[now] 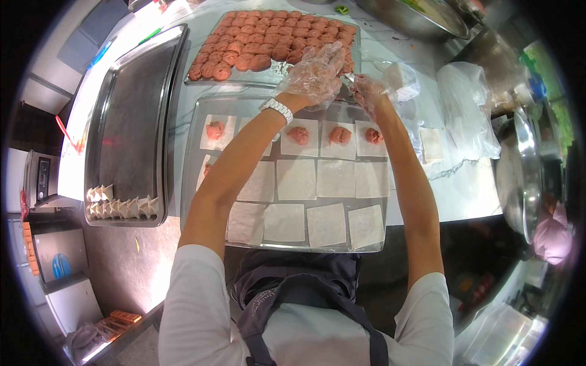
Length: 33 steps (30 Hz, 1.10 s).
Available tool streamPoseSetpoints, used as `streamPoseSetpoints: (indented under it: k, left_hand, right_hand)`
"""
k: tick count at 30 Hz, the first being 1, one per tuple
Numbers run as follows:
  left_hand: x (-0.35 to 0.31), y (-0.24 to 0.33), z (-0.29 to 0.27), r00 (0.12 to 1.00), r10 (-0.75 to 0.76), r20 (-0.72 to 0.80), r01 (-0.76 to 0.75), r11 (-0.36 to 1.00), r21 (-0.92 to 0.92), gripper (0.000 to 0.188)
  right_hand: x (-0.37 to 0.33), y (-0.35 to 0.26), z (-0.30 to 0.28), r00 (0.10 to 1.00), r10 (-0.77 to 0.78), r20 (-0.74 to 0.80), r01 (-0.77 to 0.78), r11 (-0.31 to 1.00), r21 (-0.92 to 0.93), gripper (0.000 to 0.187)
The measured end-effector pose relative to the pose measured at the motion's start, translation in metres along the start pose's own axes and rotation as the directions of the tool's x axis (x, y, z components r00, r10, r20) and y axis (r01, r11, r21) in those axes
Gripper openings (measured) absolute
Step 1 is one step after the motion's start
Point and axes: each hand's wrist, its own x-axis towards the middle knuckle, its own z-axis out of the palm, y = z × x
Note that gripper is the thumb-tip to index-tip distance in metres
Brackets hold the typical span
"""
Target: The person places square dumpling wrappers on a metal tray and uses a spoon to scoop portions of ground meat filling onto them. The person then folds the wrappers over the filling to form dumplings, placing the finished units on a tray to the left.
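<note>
My left hand [312,76], in a clear plastic glove, reaches over the near edge of a tray of pink minced-meat portions [262,36], its fingers stretched out. Close beside it, my gloved right hand [368,93] is closed on a small metal tool [349,77], mostly hidden by the fingers. Below both hands lies a clear tray [305,248] with rows of square dough wrappers [296,179]. Lumps of meat [298,135] sit on several wrappers in the far row. My left forearm covers part of these rows, including another lump at the left edge.
On the left, a long dark metal tray [134,110] carries folded dumplings [128,208] at its near end. A white plastic bag [461,110] and a single wrapper [432,145] lie to the right. Large metal bowls [421,15] stand at the back and right.
</note>
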Motion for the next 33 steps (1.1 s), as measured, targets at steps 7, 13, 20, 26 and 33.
streamPoseSetpoints:
  k: [7,13,20,26,33]
  left_hand:
    - [0.004,0.017,0.000,0.984,0.106,0.146,-0.134,0.970,0.203,0.055]
    - [0.005,0.010,0.002,0.992,0.023,0.121,-0.044,0.984,0.174,0.053]
    - [0.014,0.014,-0.004,0.932,-0.188,0.311,0.173,0.982,0.074,0.053]
    - [0.000,-0.006,0.014,0.929,-0.267,0.257,0.309,0.941,-0.141,0.058]
    - [-0.010,0.001,0.005,0.964,-0.160,0.213,0.088,0.946,0.313,0.052]
  right_hand:
    - [0.006,0.006,0.002,0.992,-0.118,0.035,0.120,0.992,-0.039,0.019]
    - [0.008,0.009,-0.003,0.995,-0.102,0.015,0.103,0.983,-0.150,0.020]
    - [0.014,0.016,-0.007,0.996,-0.084,-0.038,0.082,0.995,-0.057,0.029]
    - [-0.016,-0.003,0.002,0.998,0.013,0.059,-0.016,0.999,0.047,0.028]
    - [-0.004,0.001,-0.020,0.993,-0.004,0.121,-0.028,0.963,0.267,0.020]
